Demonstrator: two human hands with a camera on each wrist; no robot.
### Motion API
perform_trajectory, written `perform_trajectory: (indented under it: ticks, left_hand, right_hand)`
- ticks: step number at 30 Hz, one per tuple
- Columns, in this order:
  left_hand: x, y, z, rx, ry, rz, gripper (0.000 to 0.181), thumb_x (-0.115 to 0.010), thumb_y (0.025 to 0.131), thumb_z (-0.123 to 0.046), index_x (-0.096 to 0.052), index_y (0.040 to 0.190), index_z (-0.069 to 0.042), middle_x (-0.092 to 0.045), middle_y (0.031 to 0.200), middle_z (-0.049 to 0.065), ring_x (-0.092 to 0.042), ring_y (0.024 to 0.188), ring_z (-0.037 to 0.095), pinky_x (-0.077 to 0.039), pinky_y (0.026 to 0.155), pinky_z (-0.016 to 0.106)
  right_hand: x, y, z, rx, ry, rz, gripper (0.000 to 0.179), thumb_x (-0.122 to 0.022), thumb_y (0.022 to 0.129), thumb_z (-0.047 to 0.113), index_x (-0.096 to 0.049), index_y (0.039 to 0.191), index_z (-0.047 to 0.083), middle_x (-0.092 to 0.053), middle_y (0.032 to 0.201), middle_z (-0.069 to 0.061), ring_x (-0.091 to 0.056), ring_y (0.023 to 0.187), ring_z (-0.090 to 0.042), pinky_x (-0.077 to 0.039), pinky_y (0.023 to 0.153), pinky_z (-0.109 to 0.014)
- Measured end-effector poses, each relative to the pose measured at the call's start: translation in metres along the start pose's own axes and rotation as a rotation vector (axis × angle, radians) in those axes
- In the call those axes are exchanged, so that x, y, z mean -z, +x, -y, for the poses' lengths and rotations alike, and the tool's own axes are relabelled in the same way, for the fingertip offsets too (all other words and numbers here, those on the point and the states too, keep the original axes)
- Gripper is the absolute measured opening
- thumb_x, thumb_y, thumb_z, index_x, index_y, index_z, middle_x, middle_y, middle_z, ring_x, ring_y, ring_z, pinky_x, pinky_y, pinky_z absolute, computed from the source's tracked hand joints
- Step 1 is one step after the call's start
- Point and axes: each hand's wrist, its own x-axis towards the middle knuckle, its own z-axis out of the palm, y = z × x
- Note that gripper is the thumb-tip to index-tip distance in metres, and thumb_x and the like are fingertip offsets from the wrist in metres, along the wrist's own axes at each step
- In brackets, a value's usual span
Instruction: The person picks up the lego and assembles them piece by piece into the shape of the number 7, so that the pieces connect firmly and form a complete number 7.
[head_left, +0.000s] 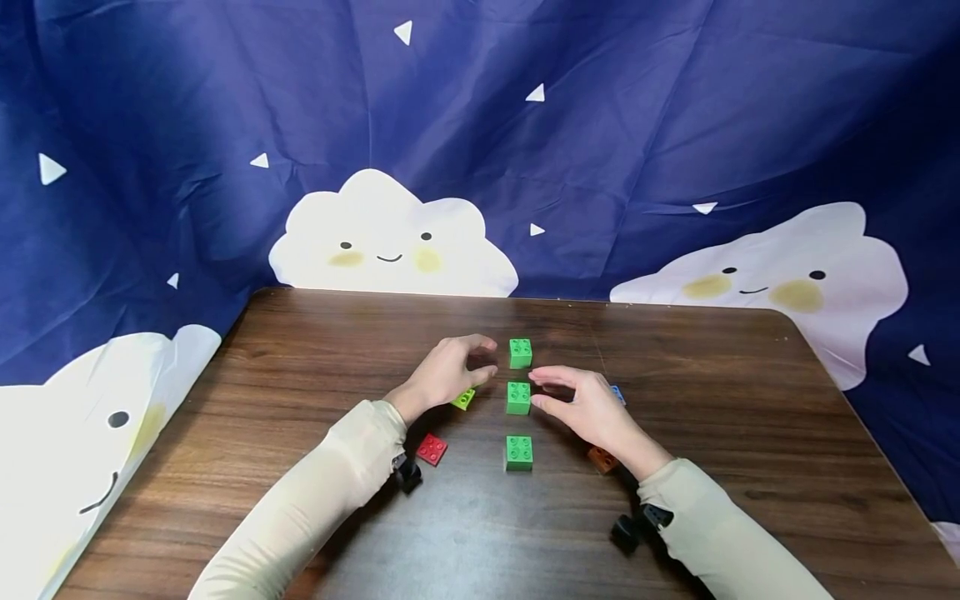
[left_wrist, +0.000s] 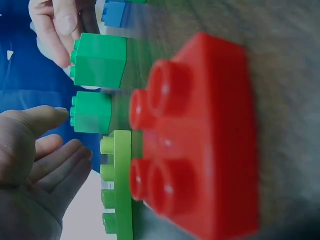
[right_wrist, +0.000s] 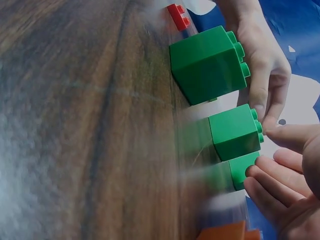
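Note:
Three green toy bricks stand in a column on the table: a far brick (head_left: 520, 353), a middle brick (head_left: 518, 398) and a near brick (head_left: 519, 453). My left hand (head_left: 448, 371) hovers left of the far and middle ones, thumb and fingers spread apart with nothing between them. Below that hand lies a partly hidden lime brick (head_left: 463, 400); a flat red brick (left_wrist: 190, 145) is near the left wrist. To the right of the column, my right hand (head_left: 588, 404) has its loosely bent fingers beside the middle brick, holding nothing.
A blue brick (head_left: 618, 394) shows partly behind the right hand. An orange-brown brick (head_left: 602, 459) lies below the right wrist. The brown wooden table (head_left: 337, 333) ends at a blue curtain (head_left: 465, 100) with cloud faces. Black wrist cameras hang close to the tabletop.

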Motion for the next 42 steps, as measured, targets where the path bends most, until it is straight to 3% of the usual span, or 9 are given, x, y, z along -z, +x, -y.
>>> perform_trajectory:
  ticks: [15, 25, 34, 42]
  left_hand:
    - [-0.008, 0.022, -0.002, 0.068, -0.066, 0.061, 0.045, -0.080, 0.099, -0.020, -0.068, 0.138, -0.002, -0.076, 0.133, 0.015, -0.073, 0.126, 0.027, -0.058, 0.110, 0.042]
    - [-0.013, 0.036, -0.002, 0.074, -0.088, 0.099, 0.050, -0.080, 0.099, -0.019, -0.065, 0.142, 0.001, -0.075, 0.134, 0.017, -0.072, 0.126, 0.030, -0.058, 0.110, 0.042]
    - [-0.014, 0.041, 0.001, 0.074, -0.102, 0.107, 0.040, -0.079, 0.099, -0.015, -0.069, 0.136, 0.001, -0.077, 0.126, 0.016, -0.075, 0.118, 0.028, -0.061, 0.105, 0.038]
    - [-0.012, 0.036, 0.002, 0.074, -0.138, 0.101, 0.035, -0.078, 0.099, -0.014, -0.070, 0.131, 0.000, -0.079, 0.120, 0.014, -0.076, 0.113, 0.027, -0.062, 0.100, 0.036]
  right_hand:
    - [-0.007, 0.004, 0.001, -0.063, 0.030, 0.080, 0.046, -0.080, 0.099, 0.019, -0.070, 0.142, 0.007, -0.074, 0.140, -0.013, -0.072, 0.129, -0.032, -0.058, 0.109, -0.054]
    - [-0.007, 0.005, -0.001, -0.060, 0.043, 0.084, 0.044, -0.079, 0.100, 0.017, -0.070, 0.141, 0.007, -0.074, 0.139, -0.013, -0.073, 0.126, -0.031, -0.061, 0.105, -0.051]
    - [-0.008, 0.005, 0.000, -0.078, 0.056, 0.088, 0.045, -0.078, 0.100, 0.017, -0.069, 0.143, 0.006, -0.073, 0.140, -0.015, -0.073, 0.126, -0.032, -0.062, 0.104, -0.050]
    - [-0.009, 0.005, -0.002, -0.093, 0.066, 0.086, 0.046, -0.078, 0.100, 0.017, -0.068, 0.144, 0.006, -0.073, 0.140, -0.015, -0.073, 0.126, -0.032, -0.062, 0.103, -0.048]
